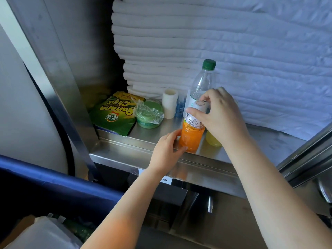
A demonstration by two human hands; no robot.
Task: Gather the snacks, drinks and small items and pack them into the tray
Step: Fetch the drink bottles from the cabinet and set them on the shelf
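Note:
An orange drink bottle (191,135) stands near the front edge of a steel shelf (161,155). My right hand (219,114) grips its top, and my left hand (167,150) holds its base with thumb and fingers curled round it. Behind it stands a clear water bottle with a green cap (203,81). A yellow drink bottle (212,140) shows partly under my right wrist. To the left lie a green banana chips bag (115,114), a green round tub in plastic wrap (149,114), a white roll (169,103) and a small blue bottle (180,106). No tray is in view.
A tall stack of folded white towels (197,42) fills the shelf's back and right side. A steel upright (59,69) bounds the shelf on the left. A blue fabric edge (53,180) and a pale plastic container (41,234) are at the lower left.

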